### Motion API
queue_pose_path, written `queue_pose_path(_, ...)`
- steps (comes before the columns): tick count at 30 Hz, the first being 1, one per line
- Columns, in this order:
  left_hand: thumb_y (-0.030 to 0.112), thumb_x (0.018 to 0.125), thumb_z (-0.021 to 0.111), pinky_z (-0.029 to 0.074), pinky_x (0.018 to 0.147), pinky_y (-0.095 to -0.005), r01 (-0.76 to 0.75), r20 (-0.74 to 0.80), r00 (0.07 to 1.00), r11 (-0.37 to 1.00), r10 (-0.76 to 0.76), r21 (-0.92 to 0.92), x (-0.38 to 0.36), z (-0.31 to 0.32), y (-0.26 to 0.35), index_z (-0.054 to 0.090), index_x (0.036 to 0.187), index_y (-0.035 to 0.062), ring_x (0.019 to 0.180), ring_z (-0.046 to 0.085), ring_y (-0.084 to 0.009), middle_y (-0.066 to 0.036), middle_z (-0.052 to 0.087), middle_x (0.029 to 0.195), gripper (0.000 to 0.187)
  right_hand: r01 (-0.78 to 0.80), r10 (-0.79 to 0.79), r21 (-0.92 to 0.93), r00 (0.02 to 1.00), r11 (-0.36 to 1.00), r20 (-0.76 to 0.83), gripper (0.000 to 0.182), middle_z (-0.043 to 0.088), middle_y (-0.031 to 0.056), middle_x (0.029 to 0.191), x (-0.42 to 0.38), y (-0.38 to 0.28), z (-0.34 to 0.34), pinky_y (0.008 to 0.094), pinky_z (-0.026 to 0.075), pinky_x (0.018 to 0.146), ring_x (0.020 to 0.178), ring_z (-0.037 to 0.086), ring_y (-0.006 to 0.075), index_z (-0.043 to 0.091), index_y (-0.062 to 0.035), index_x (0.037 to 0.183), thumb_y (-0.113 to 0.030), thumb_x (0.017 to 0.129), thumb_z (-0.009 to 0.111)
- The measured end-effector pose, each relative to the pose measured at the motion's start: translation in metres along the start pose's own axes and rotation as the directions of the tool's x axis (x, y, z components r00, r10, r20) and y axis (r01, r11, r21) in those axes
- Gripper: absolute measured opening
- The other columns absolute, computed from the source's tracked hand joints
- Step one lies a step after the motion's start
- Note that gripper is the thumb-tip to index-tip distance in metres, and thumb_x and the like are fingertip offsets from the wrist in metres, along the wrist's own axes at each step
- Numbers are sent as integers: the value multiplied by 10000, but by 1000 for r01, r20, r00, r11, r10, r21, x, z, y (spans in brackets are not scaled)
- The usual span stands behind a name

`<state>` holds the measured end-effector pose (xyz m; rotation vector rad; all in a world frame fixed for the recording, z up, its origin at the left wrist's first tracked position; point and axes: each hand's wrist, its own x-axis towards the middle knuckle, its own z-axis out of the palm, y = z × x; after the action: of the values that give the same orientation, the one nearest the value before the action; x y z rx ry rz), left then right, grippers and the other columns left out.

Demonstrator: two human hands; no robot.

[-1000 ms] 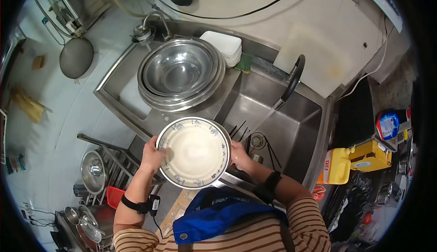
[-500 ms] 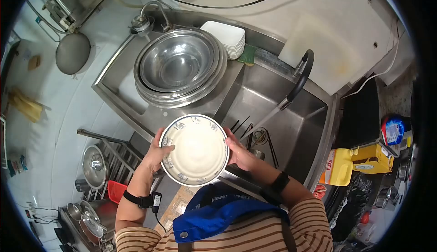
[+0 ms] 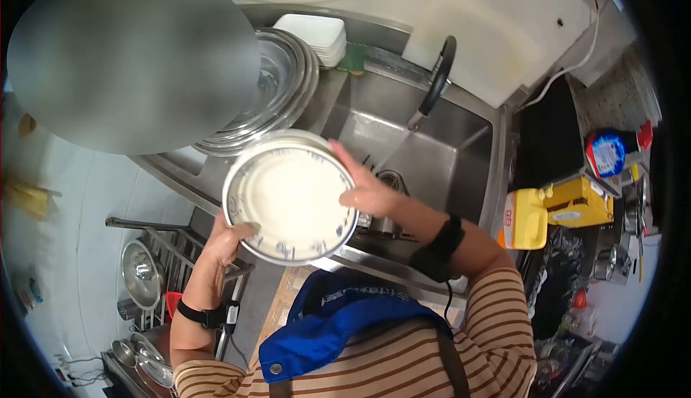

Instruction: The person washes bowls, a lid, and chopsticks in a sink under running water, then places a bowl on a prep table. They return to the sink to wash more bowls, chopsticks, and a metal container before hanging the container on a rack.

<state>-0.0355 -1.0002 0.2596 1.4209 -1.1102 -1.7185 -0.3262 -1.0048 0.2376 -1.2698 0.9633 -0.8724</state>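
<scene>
A round cream bowl (image 3: 291, 200) with a blue patterned rim is tilted between my two hands, in front of the sink's near edge. My left hand (image 3: 229, 241) grips its lower left rim, thumb over the inside. On its right side my right hand (image 3: 366, 191) is closed on the rim, with the thumb inside. Behind the bowl, large metal basins (image 3: 291, 85) are stacked on the drainboard, partly hidden by a grey blur. Water runs from the black faucet (image 3: 440, 74) into the steel sink (image 3: 461, 160), where metal items lie partly hidden behind my right hand.
White square dishes (image 3: 317, 34) are stacked behind the basins, beside a green scouring pad (image 3: 354, 60). To the right stand a yellow jug (image 3: 531, 219) and a yellow box (image 3: 581, 202). A metal rack (image 3: 191, 243) with a metal bowl (image 3: 142, 272) is at the left.
The bowl has moved up and left and is now tilted. My right thumb has come over its inside. The view has shifted, and a grey blur now covers the upper left.
</scene>
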Motion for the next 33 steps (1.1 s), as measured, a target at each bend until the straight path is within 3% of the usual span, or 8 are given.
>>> queue_pose_path(5, 20, 631, 611, 340, 956, -308, -541, 63, 816, 722, 574, 432, 4, 20, 50, 271, 1293, -7, 1117, 429, -207, -118, 422, 1204, 745, 396, -464, -501, 886, 769, -12, 913, 197, 238, 1364, -31, -83, -35, 394, 202, 1050, 1287, 190, 393, 60, 17, 1365, -21, 611, 573)
queue_pose_path(6, 100, 678, 662, 330, 970, -314, -651, 153, 667, 469, 730, 597, 2, 22, 60, 249, 1314, 0, 1144, 413, -215, -123, 399, 1232, 764, 457, -542, -515, 840, 726, -20, 918, 197, 241, 1361, -35, -89, -39, 406, 208, 1045, 1279, 195, 404, 63, 14, 1363, -42, 617, 595)
queue_pose_path(14, 376, 881, 417, 391, 956, -401, -870, 70, 451, 456, 890, -187, 35, 51, 100, 220, 1334, 14, 1187, 403, -277, -164, 346, 1326, 613, 544, -817, -789, 568, 285, 97, 1069, 189, 241, 1346, -83, -134, -70, 447, 248, 1012, 1239, 251, 362, 34, -6, 1340, -243, 608, 776)
queue_pose_path(21, 261, 817, 490, 398, 922, -395, -859, 258, 319, 393, 912, -327, 74, 68, 141, 276, 1276, -7, 1113, 441, -283, -169, 405, 1239, 572, 342, -829, -908, 559, 241, -9, 841, 241, 327, 1278, -110, -134, -53, 447, 344, 973, 1209, 257, 496, 174, 70, 1278, -131, 633, 674)
queue_pose_path(23, 257, 814, 493, 401, 910, -396, -837, 317, 335, 435, 887, -331, 89, 84, 148, 291, 1256, -9, 1092, 447, -282, -168, 414, 1215, 555, 80, -853, -978, 479, -191, 206, 687, 280, 321, 1235, -118, -130, -39, 461, 406, 923, 1210, 260, 501, 265, 113, 1224, -192, 693, 576)
queue_pose_path(25, 254, 811, 496, 404, 898, -397, -811, 386, 377, 502, 842, -302, 102, 107, 146, 305, 1237, -11, 1071, 453, -281, -167, 424, 1191, 537, 302, -871, -952, 481, 54, 103, 767, 124, 332, 1355, -119, -119, -27, 567, 197, 1003, 1259, 155, 500, 144, 58, 1322, -336, 788, 529)
queue_pose_path(29, 248, 805, 501, 409, 873, -399, -756, 578, 450, 635, 680, -159, 103, 159, 138, 335, 1199, -16, 1030, 465, -280, -164, 443, 1143, 502, -52, -824, -999, 565, 18, -44, 1245, 62, 420, 1308, -114, -99, 1, 475, 433, 877, 1223, 222, 540, 25, 180, 1279, -228, 354, 750)
queue_pose_path(33, 241, 799, 507, 415, 848, -401, -677, 780, 439, 735, 446, -40, 68, 201, 110, 364, 1160, -20, 988, 477, -278, -162, 462, 1096, 469, -250, -814, -968, 558, 19, -160, 1231, 22, 418, 1319, -127, -84, 34, 491, 382, 928, 1249, 164, 532, 5, 201, 1274, -255, 398, 740)
